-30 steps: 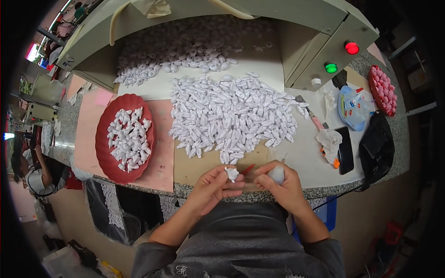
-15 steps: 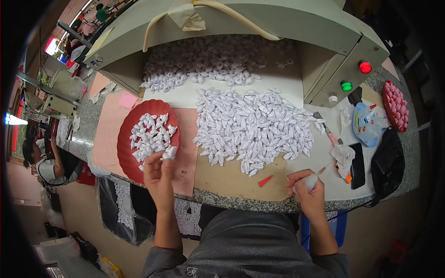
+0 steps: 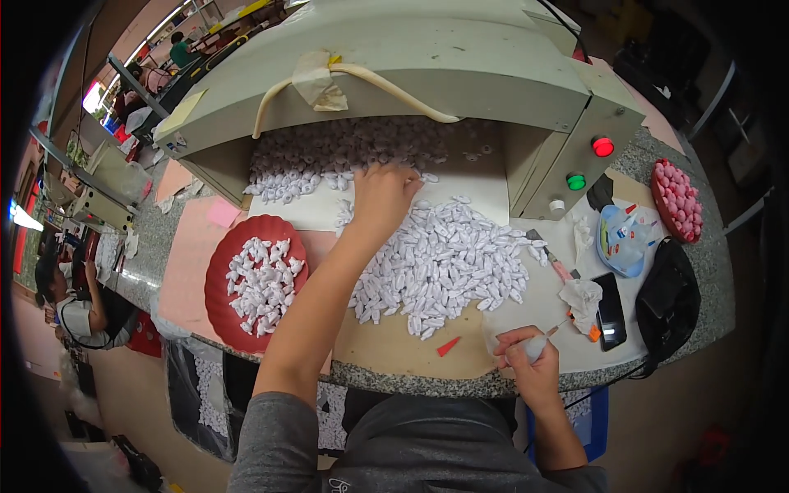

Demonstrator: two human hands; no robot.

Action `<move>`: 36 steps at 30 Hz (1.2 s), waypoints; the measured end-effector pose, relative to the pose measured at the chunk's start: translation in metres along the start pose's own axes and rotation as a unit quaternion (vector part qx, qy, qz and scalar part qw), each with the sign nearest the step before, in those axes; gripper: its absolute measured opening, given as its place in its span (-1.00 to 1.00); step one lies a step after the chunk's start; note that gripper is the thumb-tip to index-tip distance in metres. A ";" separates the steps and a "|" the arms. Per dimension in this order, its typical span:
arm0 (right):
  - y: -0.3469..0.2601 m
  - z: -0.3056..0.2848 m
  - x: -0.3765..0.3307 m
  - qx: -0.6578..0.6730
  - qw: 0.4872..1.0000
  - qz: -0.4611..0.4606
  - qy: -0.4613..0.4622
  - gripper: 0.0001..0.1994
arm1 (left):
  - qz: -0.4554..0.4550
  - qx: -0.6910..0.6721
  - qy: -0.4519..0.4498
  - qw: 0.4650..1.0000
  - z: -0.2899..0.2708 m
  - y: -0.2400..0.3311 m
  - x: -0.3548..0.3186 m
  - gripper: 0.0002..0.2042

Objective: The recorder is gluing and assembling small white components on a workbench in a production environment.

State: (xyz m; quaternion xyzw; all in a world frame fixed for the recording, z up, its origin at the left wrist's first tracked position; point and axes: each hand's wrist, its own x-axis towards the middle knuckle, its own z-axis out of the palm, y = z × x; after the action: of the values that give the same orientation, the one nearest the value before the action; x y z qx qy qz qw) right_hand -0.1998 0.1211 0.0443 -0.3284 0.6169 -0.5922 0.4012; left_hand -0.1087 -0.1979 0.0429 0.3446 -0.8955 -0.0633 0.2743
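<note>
My left hand (image 3: 383,194) reaches far forward, fingers spread on the white folded pieces at the mouth of the grey-green machine (image 3: 427,78). A big pile of the same white pieces (image 3: 448,263) lies on the board just behind my forearm. A red round plate (image 3: 215,283) with several white pieces stands to the left of that arm. My right hand (image 3: 530,361) stays at the table's front edge, closed around a small white tool with a reddish tip (image 3: 552,335). A small red scrap (image 3: 448,347) lies between the pile and my right hand.
The machine has a red button (image 3: 602,146) and a green button (image 3: 576,181). To the right lie a black phone (image 3: 611,308), a blue dish (image 3: 620,242), a black bag (image 3: 670,300) and a red tray of pink pieces (image 3: 678,201). Another person (image 3: 70,308) sits at far left.
My left hand has left the red plate and stretched forward to the pieces at the machine's mouth. My right hand has stayed near the front edge with the tool.
</note>
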 end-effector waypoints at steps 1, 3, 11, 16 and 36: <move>0.001 -0.002 -0.003 -0.001 1.000 -0.002 0.005 -0.84 | 0.007 0.036 -0.023 0.999 0.007 0.001 0.008 -0.83; 0.002 -0.004 -0.006 0.021 1.000 0.015 0.015 -0.84 | 0.016 0.056 -0.037 0.998 0.017 -0.002 0.018 -0.83; 0.011 -0.010 -0.002 0.017 0.999 0.046 -0.003 -0.84 | -0.143 -0.347 -0.106 0.921 -0.015 0.010 -0.019 -0.72; 0.006 0.010 0.010 -0.063 0.998 -0.019 0.004 -0.81 | -0.315 -0.765 -0.178 0.533 -0.046 0.035 -0.109 -0.66; 0.007 0.030 0.012 -0.191 0.942 -0.277 0.004 -0.63 | -0.392 -0.842 -0.167 0.330 -0.039 0.060 -0.218 -0.70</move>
State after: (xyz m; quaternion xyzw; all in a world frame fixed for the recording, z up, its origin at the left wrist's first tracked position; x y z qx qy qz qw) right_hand -0.1780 0.0971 0.0372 -0.5548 0.6044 -0.5521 0.1486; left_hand 0.0110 -0.0078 -0.0039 0.2233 -0.1524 -0.9404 0.2065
